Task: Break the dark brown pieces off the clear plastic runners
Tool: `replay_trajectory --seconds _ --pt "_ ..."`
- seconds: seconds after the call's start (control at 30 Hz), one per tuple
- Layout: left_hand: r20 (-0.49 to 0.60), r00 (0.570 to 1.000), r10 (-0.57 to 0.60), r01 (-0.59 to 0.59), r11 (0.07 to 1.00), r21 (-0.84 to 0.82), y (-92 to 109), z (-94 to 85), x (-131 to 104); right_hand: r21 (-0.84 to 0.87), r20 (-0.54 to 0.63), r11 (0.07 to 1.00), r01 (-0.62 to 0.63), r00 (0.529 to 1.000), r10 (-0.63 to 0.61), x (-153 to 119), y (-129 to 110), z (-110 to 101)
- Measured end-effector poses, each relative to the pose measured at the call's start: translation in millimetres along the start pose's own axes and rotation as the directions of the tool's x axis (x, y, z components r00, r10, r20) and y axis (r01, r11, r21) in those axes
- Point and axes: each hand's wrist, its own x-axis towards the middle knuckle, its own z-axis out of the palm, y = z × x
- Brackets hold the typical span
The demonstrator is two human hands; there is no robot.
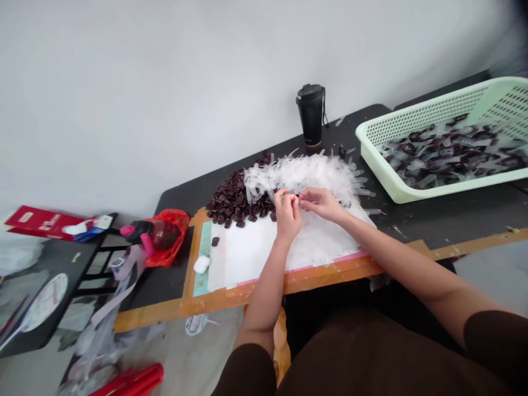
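Both the left hand and the right hand reach over the white sheet, pinched nearly closed and tip to tip; I cannot tell whether they hold anything. Beyond stands a black tumbler, and to the right a pale green basket. The dark pieces lie mostly left of the hands, the translucent strips just past them.

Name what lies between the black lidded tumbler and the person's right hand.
In the head view: a heap of whitish translucent strips nearest the right hand, then black tabletop before the tumbler.
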Motion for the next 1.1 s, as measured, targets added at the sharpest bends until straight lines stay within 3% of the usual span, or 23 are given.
replay_trajectory --seconds 0.07,0.13,0.23,0.3,0.37,0.43,0.53,0.7,0.8,0.93,1.1 --pt "0.000 0.998 -0.058 0.058 0.991 -0.122 -1.4 0.9 1.0 -0.100 -0.051 0.993 0.056 0.997 -0.061 1.3 2.3 -1.3" --pt "0.007 0.980 -0.199 0.188 0.910 -0.369 -3.5 1.9 2.5 -0.148 -0.094 0.982 0.115 0.987 -0.130 1.4 3.8 -1.2" --pt "0.197 0.882 -0.428 0.433 0.571 -0.697 -5.6 1.6 5.4 -0.121 -0.112 0.980 0.157 0.979 -0.171 -0.4 3.3 1.0" --pt "0.362 0.801 -0.476 0.549 0.344 -0.762 -5.7 -0.4 7.2 -0.076 -0.103 0.986 0.151 0.982 -0.159 -2.0 1.7 2.9" --pt "0.458 0.745 -0.484 0.603 0.196 -0.773 -5.3 -3.3 8.6 -0.051 -0.091 0.988 0.148 0.984 -0.152 -3.5 -0.3 4.7" --pt "0.500 0.711 -0.495 0.624 0.115 -0.773 -5.0 -5.8 9.4 -0.050 -0.083 0.987 0.153 0.984 -0.157 -4.8 -2.3 5.9" --pt "0.521 0.683 -0.512 0.640 0.076 -0.765 -4.4 -7.0 9.3 -0.027 -0.109 0.990 0.140 0.984 -0.142 -5.9 -5.4 6.6" --pt "0.588 0.642 -0.492 0.714 0.102 -0.693 -1.0 -1.5 6.3 0.178 -0.247 0.980 0.086 0.968 -0.040 -3.4 -8.1 2.7" --pt "0.577 0.641 -0.507 0.712 0.110 -0.694 -0.1 1.4 5.2 0.188 -0.248 0.979 0.082 0.968 -0.033 -0.5 -8.6 0.1" --pt "0.496 0.674 -0.547 0.654 0.130 -0.745 -1.9 3.1 5.1 0.302 -0.156 0.953 -0.027 0.985 0.077 1.5 -9.2 -1.7" --pt "0.386 0.730 -0.564 0.542 0.134 -0.829 -6.1 4.8 5.2 0.539 0.046 0.813 -0.221 0.971 0.233 0.4 -10.6 -2.7"
